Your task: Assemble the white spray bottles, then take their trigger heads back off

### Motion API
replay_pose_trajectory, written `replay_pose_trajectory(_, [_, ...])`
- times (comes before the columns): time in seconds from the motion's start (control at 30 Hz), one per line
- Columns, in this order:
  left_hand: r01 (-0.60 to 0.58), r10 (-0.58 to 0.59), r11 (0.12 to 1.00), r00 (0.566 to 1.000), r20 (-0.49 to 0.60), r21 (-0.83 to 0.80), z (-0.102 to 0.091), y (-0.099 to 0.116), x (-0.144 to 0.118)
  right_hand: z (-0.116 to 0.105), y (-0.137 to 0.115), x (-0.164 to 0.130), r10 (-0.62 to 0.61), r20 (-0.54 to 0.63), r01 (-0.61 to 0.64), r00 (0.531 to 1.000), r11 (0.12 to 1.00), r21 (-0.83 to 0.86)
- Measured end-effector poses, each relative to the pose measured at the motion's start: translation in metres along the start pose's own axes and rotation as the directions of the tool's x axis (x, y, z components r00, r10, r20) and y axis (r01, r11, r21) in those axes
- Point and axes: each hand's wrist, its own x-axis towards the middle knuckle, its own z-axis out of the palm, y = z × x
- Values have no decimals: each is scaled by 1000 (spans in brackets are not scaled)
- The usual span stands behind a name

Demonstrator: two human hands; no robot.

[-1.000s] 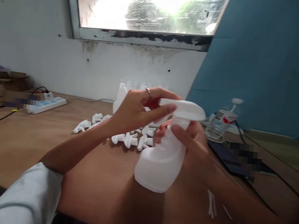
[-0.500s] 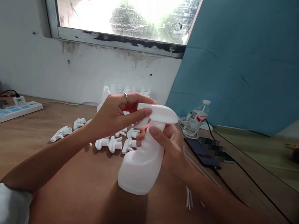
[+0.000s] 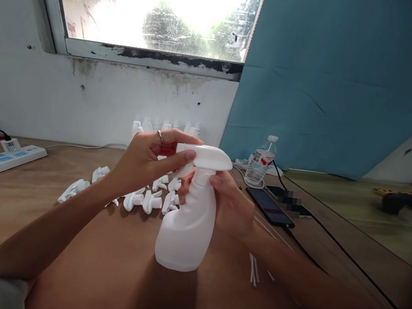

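Head view: both hands grip smooth white plastic spray bottle (image 3: 186, 228), bulbous base.

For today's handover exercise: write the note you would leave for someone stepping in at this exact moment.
Left hand: grips the white trigger sprayer head seated on the bottle.
Right hand: wrapped around the neck of the white spray bottle, held upright above the wooden table.
Done: head sits on this bottle's neck; tightness cannot be judged.
Left: loose trigger heads on the table, bare bottles by the wall.
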Motion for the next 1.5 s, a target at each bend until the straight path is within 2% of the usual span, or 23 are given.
replay_pose_trajectory(0.2, [48,-47,999,998,38,-13,-4,3,1,-1,3,1,-18,-1,18,1000,998,-66])
replay_pose_trajectory(0.37, [55,-55,998,997,59,-5,-6,5,0,0,2,0,-18,43,17,999,1000,20])
replay_pose_trajectory(0.47, [65,-64,998,995,79,-15,-7,5,-1,0,3,-1,-22,35,23,999,999,-32])
replay_pose_trajectory(0.6, [63,-61,997,996,64,-35,-5,2,-1,-1,3,-1,-40,13,41,999,996,-85])
replay_pose_trajectory(0.8, [64,-63,996,998,25,-56,-3,0,-1,-6,5,-1,-47,99,47,994,999,9])
replay_pose_trajectory(0.97, [46,-45,996,999,14,-75,2,-1,0,-5,8,-1,-53,38,53,998,999,11])
replay_pose_trajectory(1.07, [21,-21,998,1000,-3,-65,4,-1,1,-4,4,2,-8,12,8,1000,1000,-28])
replay_pose_trajectory(1.13, [7,-7,999,1000,-14,-41,4,-2,1,-6,-1,5,63,60,-58,996,994,-88])
replay_pose_trajectory(1.3, [2,-2,1000,1000,-25,-12,4,-2,-2,-13,-11,11,333,182,-310,925,940,-144])
replay_pose_trajectory(1.37, [-1,1,1000,1000,-29,7,4,-2,-3,-14,-12,11,348,198,-322,916,935,-152])
replay_pose_trajectory(1.5, [-29,32,998,998,-48,57,4,-2,-3,-11,-13,10,285,212,-260,935,955,-140])
